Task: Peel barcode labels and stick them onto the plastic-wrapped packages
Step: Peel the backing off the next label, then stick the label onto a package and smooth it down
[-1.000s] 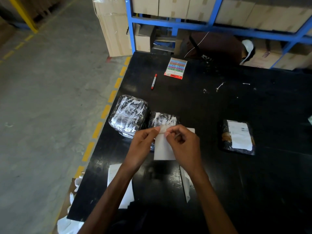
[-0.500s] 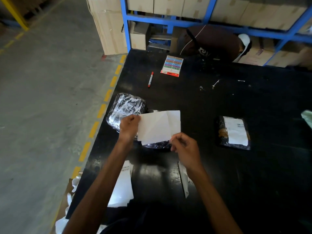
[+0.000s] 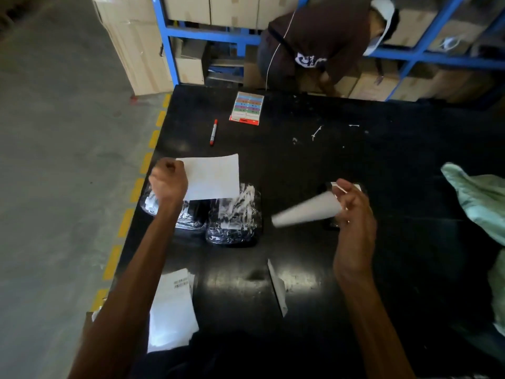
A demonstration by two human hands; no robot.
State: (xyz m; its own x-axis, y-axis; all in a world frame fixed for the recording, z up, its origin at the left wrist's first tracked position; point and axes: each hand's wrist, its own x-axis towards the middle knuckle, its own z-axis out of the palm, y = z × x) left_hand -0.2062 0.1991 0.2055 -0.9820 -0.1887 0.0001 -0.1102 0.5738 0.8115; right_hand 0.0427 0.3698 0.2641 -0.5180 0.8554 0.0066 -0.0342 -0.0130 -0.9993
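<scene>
My left hand [image 3: 168,181] is closed on the left edge of a flat white sheet [image 3: 211,176], held above two plastic-wrapped packages. One package [image 3: 232,220] lies in full view; the other [image 3: 166,212] is partly under my left wrist. Further right, my right hand [image 3: 355,214] pinches a curled white sheet [image 3: 306,212] that points left. I cannot tell which sheet is the label and which the backing. A third package [image 3: 329,187] shows only as a dark edge behind my right hand. A stack of barcode label sheets [image 3: 172,310] lies near the table's front left.
On the black table [image 3: 382,149] lie a red marker [image 3: 213,131], a coloured sticker card [image 3: 247,108] and a narrow white strip [image 3: 277,285]. A pale green bag [image 3: 475,198] sits at the right edge. Behind the table a person [image 3: 322,36] bends by a blue rack of boxes.
The two sheets have come apart: my left hand moved up and left with the flat one, and my right hand swung right with the curled one, covering the labelled package.
</scene>
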